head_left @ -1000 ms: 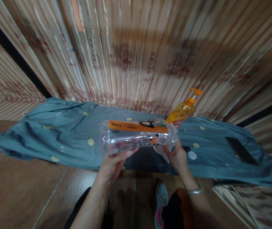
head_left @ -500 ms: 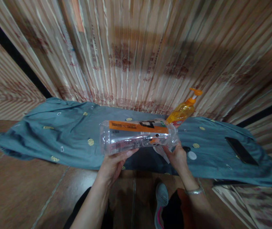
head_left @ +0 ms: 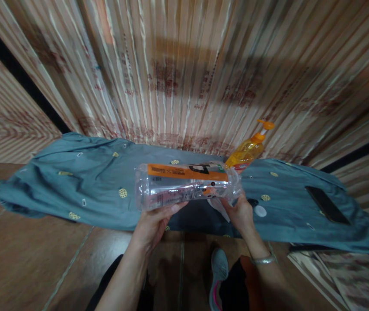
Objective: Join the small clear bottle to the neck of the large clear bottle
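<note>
A clear plastic bottle (head_left: 184, 185) with an orange and silver label lies sideways in the air above the cloth, its narrow end to the right. From below, my left hand (head_left: 158, 218) grips the bottle's wide body, thumb along its near side. My right hand (head_left: 240, 212) is closed around the narrow end; most of its fingers are hidden behind the bottle. Some thin white material (head_left: 219, 209) shows under the bottle, beside my right hand. Just right of that hand lie a white round cap (head_left: 260, 211) and a small dark round object (head_left: 253, 202).
A pump bottle of yellow liquid (head_left: 247, 151) stands at the back, behind the held bottle's right end. A dark phone (head_left: 327, 204) lies at the right on the blue-green patterned cloth (head_left: 100, 181). Striped curtain (head_left: 184, 86) hangs close behind; black poles (head_left: 25, 73) slant at the sides.
</note>
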Demonstrator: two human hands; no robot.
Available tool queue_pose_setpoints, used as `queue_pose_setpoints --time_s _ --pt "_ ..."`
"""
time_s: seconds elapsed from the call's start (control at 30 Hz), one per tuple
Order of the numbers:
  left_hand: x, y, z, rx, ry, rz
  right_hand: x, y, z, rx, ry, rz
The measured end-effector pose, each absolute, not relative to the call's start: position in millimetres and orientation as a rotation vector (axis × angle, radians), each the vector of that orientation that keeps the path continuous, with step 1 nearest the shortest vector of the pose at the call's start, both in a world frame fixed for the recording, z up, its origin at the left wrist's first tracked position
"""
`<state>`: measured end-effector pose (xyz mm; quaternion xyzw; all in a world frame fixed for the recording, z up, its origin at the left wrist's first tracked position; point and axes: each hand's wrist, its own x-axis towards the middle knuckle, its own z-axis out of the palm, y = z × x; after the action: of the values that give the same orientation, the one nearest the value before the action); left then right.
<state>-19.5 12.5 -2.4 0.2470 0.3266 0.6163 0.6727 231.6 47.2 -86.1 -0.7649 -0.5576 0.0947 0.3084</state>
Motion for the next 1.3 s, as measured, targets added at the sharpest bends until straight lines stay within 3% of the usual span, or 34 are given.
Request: queue_pose_setpoints --time_s 1.3 --pt "-18.0 14.2 -2.0 0.528 0.715 1.395 232.5 48.6 -88.8 -2.013 -1.477 0.218"
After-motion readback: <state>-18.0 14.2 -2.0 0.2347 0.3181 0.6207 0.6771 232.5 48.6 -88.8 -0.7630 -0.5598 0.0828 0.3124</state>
